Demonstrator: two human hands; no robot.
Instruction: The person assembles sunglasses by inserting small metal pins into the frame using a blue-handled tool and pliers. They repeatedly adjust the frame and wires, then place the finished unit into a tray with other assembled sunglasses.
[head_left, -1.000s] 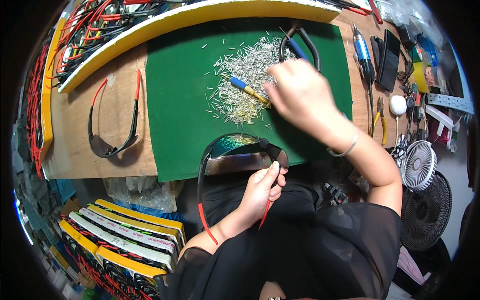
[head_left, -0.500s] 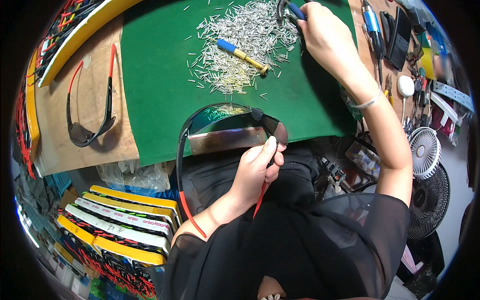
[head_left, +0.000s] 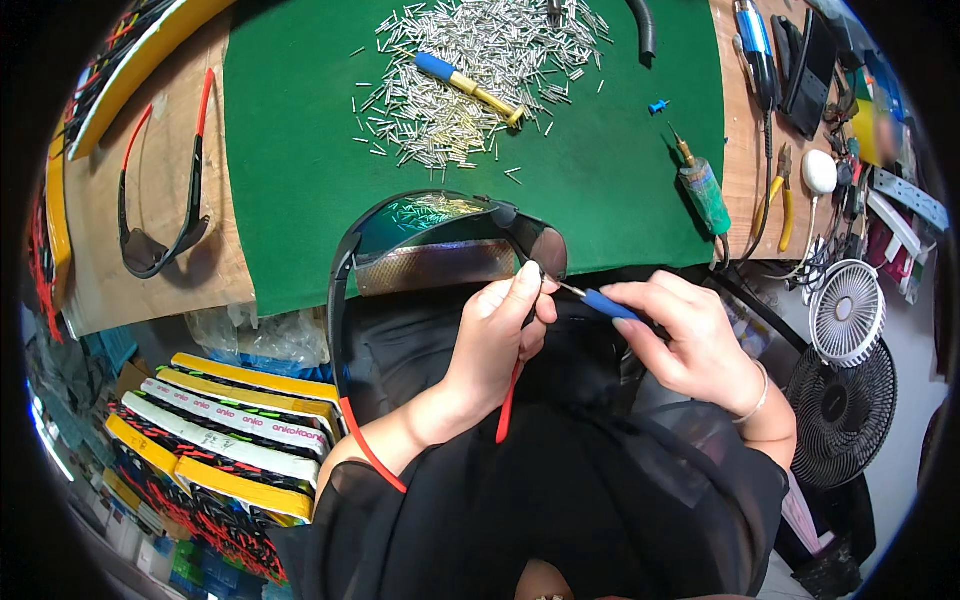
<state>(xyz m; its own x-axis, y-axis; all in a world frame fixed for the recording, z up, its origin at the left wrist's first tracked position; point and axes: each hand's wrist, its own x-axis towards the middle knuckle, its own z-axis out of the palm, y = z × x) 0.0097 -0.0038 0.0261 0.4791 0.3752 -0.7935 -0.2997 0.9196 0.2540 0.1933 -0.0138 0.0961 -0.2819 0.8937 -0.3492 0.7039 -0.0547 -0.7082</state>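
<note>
Key relation: held sunglasses are left of the right hand, front toward the table's far edge, temples running back toward the person, whole thing in the air at the near edge of the table. Left hand is nearer: already on them, thumb and curled fingers pinched tight at the right-hand hinge end. Right hand has a closed finger grip on the blue-handled screwdriver, thumb on the near side. Screwdriver axis runs leftward and slightly away from the body, roughly along the near edge, tip right at the left fingertips. Contact with the hinge: can't tell, fingers cover it. Counts: sunglasses, 2 out loose, one in hand, one spare pair by the table's left edge, temples toward the far edge. Blue-handled tools, 2: one in hand, one brass-shafted tool lying on the pin pile at the far edge. Pins: too many to count. Green mat, 1. Toward the table's right edge: 1 green-handled tool, 1 small blue piece, 1 pair of yellow pliers.
</note>
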